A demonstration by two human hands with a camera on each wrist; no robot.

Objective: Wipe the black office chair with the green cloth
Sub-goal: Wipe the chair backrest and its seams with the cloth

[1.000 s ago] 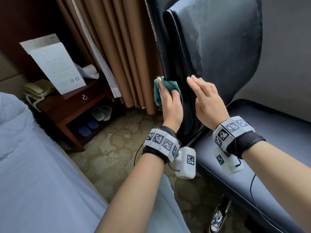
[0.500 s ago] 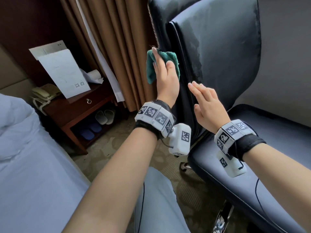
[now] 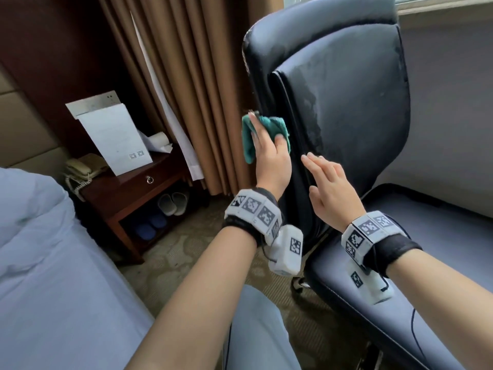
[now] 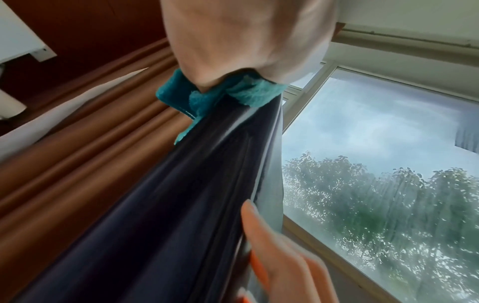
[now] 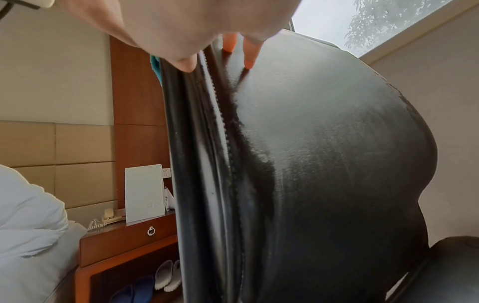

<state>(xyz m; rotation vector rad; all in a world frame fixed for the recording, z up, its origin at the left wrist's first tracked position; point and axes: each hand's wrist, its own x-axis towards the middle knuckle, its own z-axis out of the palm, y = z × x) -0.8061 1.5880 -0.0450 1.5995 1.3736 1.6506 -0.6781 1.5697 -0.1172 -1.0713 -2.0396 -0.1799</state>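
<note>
**Side edge under the cloth, most of the chair to go**

I'm pressing the cloth (image 3: 266,134) against the chair (image 3: 346,108) backrest's side edge with my left hand (image 3: 270,161), fingers flat over the bunched fabric. My right hand (image 3: 330,188), fingers straight and holding nothing, is steadying the backrest front at four o'clock of the cloth. Judging by the dull patches, the front and seat are waiting. Slippers (image 3: 172,202) are sitting inside the nightstand (image 3: 128,193) shelf at nine o'clock.

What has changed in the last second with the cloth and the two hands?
The left hand ran the green cloth up the side edge of the chair backrest, then back down. The right hand stayed flat on the backrest's front edge, and the left kept pressing the cloth.
</note>
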